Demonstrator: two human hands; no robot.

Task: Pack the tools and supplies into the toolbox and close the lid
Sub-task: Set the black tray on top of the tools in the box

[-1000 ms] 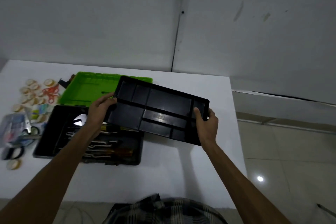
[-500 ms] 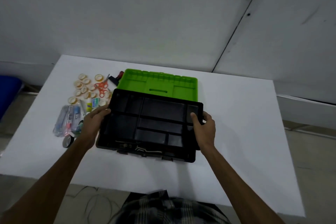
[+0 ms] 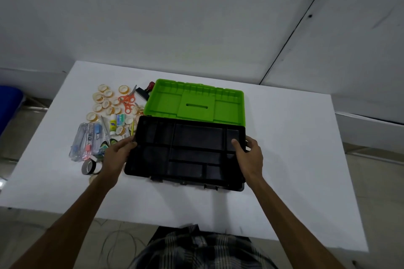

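A black divided tray (image 3: 188,150) lies level over the black toolbox base (image 3: 239,186), covering what is inside. My left hand (image 3: 119,155) grips the tray's left end and my right hand (image 3: 249,155) grips its right end. The green lid (image 3: 196,100) lies open flat behind the base. Loose supplies sit left of the box: several tape rolls (image 3: 102,96), orange scissors (image 3: 126,100), a glue bottle (image 3: 113,123), clear pen cases (image 3: 86,140) and a dark tape roll (image 3: 88,167).
The white table (image 3: 295,148) reaches to a white wall behind. A dark tool with a red part (image 3: 146,90) lies by the lid's left corner. A blue object (image 3: 9,102) stands off the table's left side. Cables lie on the floor below the front edge.
Both hands have carried the tray from the right, where it was tilted in the air, and brought it down level over the toolbox base. The tools inside are now covered.
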